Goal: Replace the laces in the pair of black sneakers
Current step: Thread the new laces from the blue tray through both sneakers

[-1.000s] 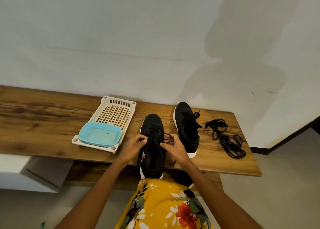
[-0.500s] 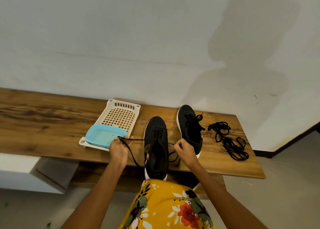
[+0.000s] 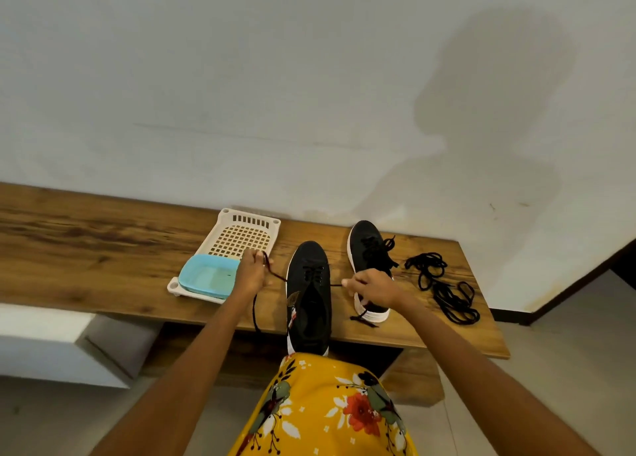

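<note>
Left hand [image 3: 253, 272] is closing its grip on one end of the lace [image 3: 275, 276], fingers curled round it, holding it out to the left of the near sneaker [image 3: 308, 297]; lace tail is hanging down below the hand past the counter [image 3: 103, 249] edge; right hand [image 3: 373, 288] is pinching the other end of the same lace, fingers curled, holding it out to the right, a loose tail is trailing below it; both lace ends are running taut from the upper eyelets of the near sneaker; near sneaker is sitting toe-away at the front of the counter, heel overhanging the edge toward the person's yellow floral garment [image 3: 327, 411]; lace is still threaded through its lower eyelets; second sneaker [image 3: 370, 249] is lying just right and further back, still laced, partly hidden by the right hand; spare black laces [image 3: 442, 288] are lying in a loose pile on the counter to the right, apart from the shoes; white perforated tray [image 3: 246, 235] is sitting left of the sneakers, blue tub [image 3: 208, 276] is resting on its near end, left hand is overlapping the tub in view; contact there cannot be told.
</note>
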A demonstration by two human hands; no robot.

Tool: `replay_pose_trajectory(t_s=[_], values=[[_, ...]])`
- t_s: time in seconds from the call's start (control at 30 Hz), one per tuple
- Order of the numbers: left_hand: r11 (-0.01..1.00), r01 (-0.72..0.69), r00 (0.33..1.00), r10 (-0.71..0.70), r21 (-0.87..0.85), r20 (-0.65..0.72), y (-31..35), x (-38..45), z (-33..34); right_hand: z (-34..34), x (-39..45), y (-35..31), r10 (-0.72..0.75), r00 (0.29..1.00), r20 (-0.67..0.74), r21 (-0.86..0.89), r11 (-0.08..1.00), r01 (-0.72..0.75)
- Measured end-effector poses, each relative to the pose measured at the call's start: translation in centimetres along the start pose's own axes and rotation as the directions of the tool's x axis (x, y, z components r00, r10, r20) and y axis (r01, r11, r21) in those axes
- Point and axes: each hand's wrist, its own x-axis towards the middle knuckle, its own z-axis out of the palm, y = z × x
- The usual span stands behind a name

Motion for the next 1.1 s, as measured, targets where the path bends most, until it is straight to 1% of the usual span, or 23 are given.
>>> replay_pose_trajectory(t_s=[0.07, 0.1, 0.17, 0.2, 0.27, 0.33, 0.37, 0.4, 0.43, 0.47, 0.53, 0.57, 0.6, 0.67, 0.73, 0.77, 0.8, 0.83, 0.9, 0.93, 0.97, 1.03, 1.1], values=[[0.964, -0.112, 0.994, 0.107, 0.239, 0.034, 2.4, -0.4, -0.7, -2.1, -0.8, -2.1, 0.008, 0.997, -0.083, 0.297, 0.955, 0.017], [0.935, -0.164, 0.986, 0.151, 0.314, 0.063, 3.8, -0.8, -1.0, -3.0, -1.0, -3.2, 0.008, 0.991, -0.133, 0.437, 0.898, 0.052], [0.878, -0.269, 0.961, 0.218, 0.395, 0.171, 7.5, -2.1, -1.3, -5.0, -1.6, -5.9, -0.032, 0.978, -0.204, 0.626, 0.764, 0.156], [0.85, -0.331, 0.938, 0.247, 0.411, 0.244, 9.3, -2.7, -1.2, -5.8, -1.9, -7.2, -0.068, 0.972, -0.223, 0.709, 0.674, 0.21], [0.8, -0.437, 0.88, 0.287, 0.411, 0.378, 13.0, -4.5, -0.8, -7.5, -2.9, -10.2, -0.138, 0.958, -0.251, 0.853, 0.435, 0.287], [0.785, -0.478, 0.843, 0.283, 0.394, 0.458, 16.3, -6.3, -0.3, -9.0, -3.9, -12.9, -0.168, 0.942, -0.291, 0.925, 0.201, 0.322], [0.784, -0.483, 0.835, 0.278, 0.389, 0.475, 17.6, -6.9, -0.1, -9.4, -4.1, -14.0, -0.156, 0.935, -0.318, 0.929, 0.145, 0.34], [0.784, -0.486, 0.832, 0.279, 0.386, 0.48, 18.9, -7.5, -0.1, -9.9, -4.4, -15.0, -0.137, 0.929, -0.344, 0.918, 0.157, 0.363], [0.789, -0.489, 0.83, 0.287, 0.374, 0.479, 19.9, -8.0, -0.2, -10.1, -4.6, -15.8, -0.1, 0.927, -0.36, 0.894, 0.246, 0.374], [0.787, -0.505, 0.822, 0.313, 0.355, 0.476, 20.9, -8.6, -0.4, -10.4, -4.9, -16.4, -0.07, 0.929, -0.363, 0.848, 0.389, 0.36], [0.767, -0.549, 0.798, 0.363, 0.331, 0.482, 22.4, -9.3, -1.0, -10.2, -5.3, -17.0, -0.077, 0.946, -0.316, 0.649, 0.71, 0.274], [0.75, -0.578, 0.78, 0.391, 0.322, 0.489, 23.2, -9.8, -1.3, -10.1, -5.4, -17.3, -0.116, 0.955, -0.273, 0.531, 0.809, 0.25], [0.731, -0.606, 0.758, 0.411, 0.314, 0.506, 23.8, -10.2, -1.5, -9.8, -5.6, -17.7, -0.161, 0.959, -0.234, 0.448, 0.857, 0.253], [0.694, -0.661, 0.709, 0.452, 0.285, 0.541, 24.6, -10.8, -1.7, -9.4, -5.8, -18.4, -0.214, 0.951, -0.224, 0.395, 0.872, 0.289], [0.663, -0.704, 0.681, 0.526, 0.256, 0.51, 24.6, -10.6, -1.6, -9.3, -5.8, -19.1, -0.239, 0.937, -0.254, 0.398, 0.858, 0.326], [0.666, -0.707, 0.687, 0.568, 0.238, 0.453, 24.3, -10.4, -1.5, -9.3, -5.9, -19.3, -0.249, 0.937, -0.244, 0.41, 0.849, 0.332], [0.697, -0.689, 0.71, 0.593, 0.201, 0.38, 24.0, -10.2, -1.4, -9.5, -6.1, -19.5, -0.264, 0.939, -0.219, 0.427, 0.84, 0.336], [0.755, -0.642, 0.749, 0.583, 0.13, 0.314, 23.7, -10.0, -1.3, -9.6, -6.3, -19.3, -0.282, 0.94, -0.19, 0.436, 0.834, 0.338], [0.887, -0.456, 0.843, 0.455, -0.068, 0.285, 22.8, -9.8, -1.2, -10.0, -6.7, -18.5, -0.307, 0.941, -0.14, 0.436, 0.834, 0.337], [0.925, -0.348, 0.874, 0.379, -0.151, 0.305, 22.3, -9.6, -1.1, -10.2, -7.0, -18.0, -0.315, 0.94, -0.127, 0.438, 0.833, 0.339], [0.945, -0.271, 0.892, 0.318, -0.185, 0.321, 21.8, -9.4, -1.0, -10.4, -7.2, -17.6, -0.316, 0.94, -0.124, 0.446, 0.829, 0.338], [0.964, -0.216, 0.894, 0.258, -0.154, 0.367, 20.7, -9.1, -0.7, -11.0, -7.5, -16.9, -0.322, 0.937, -0.139, 0.455, 0.819, 0.349], [0.972, -0.187, 0.842, 0.234, -0.143, 0.485, 19.6, -9.1, -0.1, -11.4, -7.7, -16.8, -0.346, 0.929, -0.135, 0.422, 0.828, 0.37]])
